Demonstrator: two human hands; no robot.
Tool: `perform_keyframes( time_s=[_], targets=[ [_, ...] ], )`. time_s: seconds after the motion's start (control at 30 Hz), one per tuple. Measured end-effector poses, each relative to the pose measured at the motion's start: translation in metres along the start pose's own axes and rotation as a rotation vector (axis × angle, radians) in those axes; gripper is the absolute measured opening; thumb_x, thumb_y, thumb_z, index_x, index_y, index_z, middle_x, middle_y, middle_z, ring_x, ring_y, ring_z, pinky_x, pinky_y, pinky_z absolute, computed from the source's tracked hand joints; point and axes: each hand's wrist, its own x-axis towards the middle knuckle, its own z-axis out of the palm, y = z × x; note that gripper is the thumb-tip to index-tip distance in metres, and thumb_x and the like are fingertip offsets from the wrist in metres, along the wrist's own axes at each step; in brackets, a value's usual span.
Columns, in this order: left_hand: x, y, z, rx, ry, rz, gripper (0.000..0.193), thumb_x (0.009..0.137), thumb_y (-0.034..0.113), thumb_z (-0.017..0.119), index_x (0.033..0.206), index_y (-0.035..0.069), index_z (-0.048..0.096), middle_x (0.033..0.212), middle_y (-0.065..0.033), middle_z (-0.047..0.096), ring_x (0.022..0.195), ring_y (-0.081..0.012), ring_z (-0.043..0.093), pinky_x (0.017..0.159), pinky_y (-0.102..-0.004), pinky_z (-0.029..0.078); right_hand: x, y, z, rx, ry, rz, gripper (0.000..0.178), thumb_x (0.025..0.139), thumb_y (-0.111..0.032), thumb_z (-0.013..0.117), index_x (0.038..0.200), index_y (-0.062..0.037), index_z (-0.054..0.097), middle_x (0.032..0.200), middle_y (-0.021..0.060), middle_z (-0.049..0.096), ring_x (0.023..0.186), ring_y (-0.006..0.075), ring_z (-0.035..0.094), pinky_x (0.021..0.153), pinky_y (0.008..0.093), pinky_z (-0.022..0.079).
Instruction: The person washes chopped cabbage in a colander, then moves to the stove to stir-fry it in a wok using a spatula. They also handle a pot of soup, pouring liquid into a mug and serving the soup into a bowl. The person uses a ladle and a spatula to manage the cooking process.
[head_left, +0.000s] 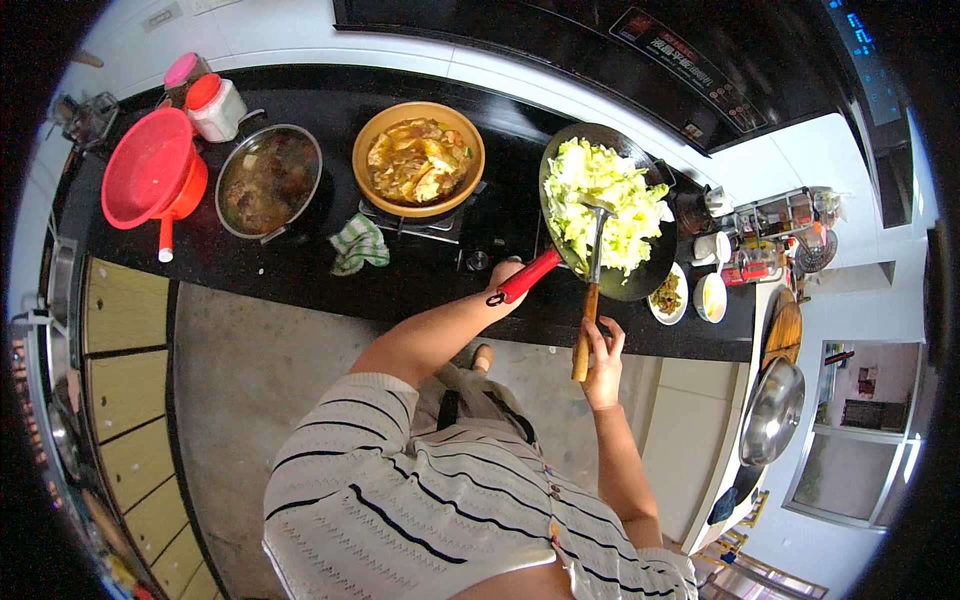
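My right hand (602,365) is closed round the wooden handle of a spatula (592,285). The spatula's metal head rests in a heap of chopped pale green leafy vegetable (610,190), which fills much of a dark wok (650,270). The wok's red handle (530,276) slants toward me over my left wrist. Beyond that handle, my left hand (507,271) reaches to the front of the stove, close to a control knob. Its fingers are mostly hidden, so their grip does not show.
Left of the wok, a brown pot of stew (420,160) stands on a burner, beside a checked cloth (358,245). Farther left are a pan of soup (268,180), a red basin (150,170) and lidded jars (215,108). Small bowls (710,297) sit at the right; a metal lid (772,412) lies nearer.
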Motion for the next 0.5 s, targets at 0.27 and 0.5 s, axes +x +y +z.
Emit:
perform_keyframes(
  time_s=[0.27,0.5],
  targets=[
    [0.018,-0.05,-0.003,-0.169,-0.168,0.059,0.022,0.089,0.022,0.051,0.098,0.002,0.051,0.085,-0.0246,0.061,0.078,-0.0404,0.061,0.069,-0.047,0.051,0.006,-0.009,-0.005,0.171,0.007,0.041,0.065,0.074,0.005,0.068,0.133,-0.011,0.047,0.122,0.0143,0.045,0.101,0.0289,0.057,0.078,0.0327,0.054],
    [-0.099,0.038,-0.142,0.404,0.077,0.541,0.034,0.076,0.012,0.062,0.109,0.008,0.058,0.112,-0.0151,0.051,0.106,-0.0368,0.049,0.082,-0.0456,0.047,-0.008,0.008,0.009,0.322,0.106,0.09,0.07,0.072,0.009,0.065,0.135,-0.0126,0.044,0.124,0.0124,0.043,0.094,0.0237,0.058,0.075,0.0321,0.054]
  ],
)
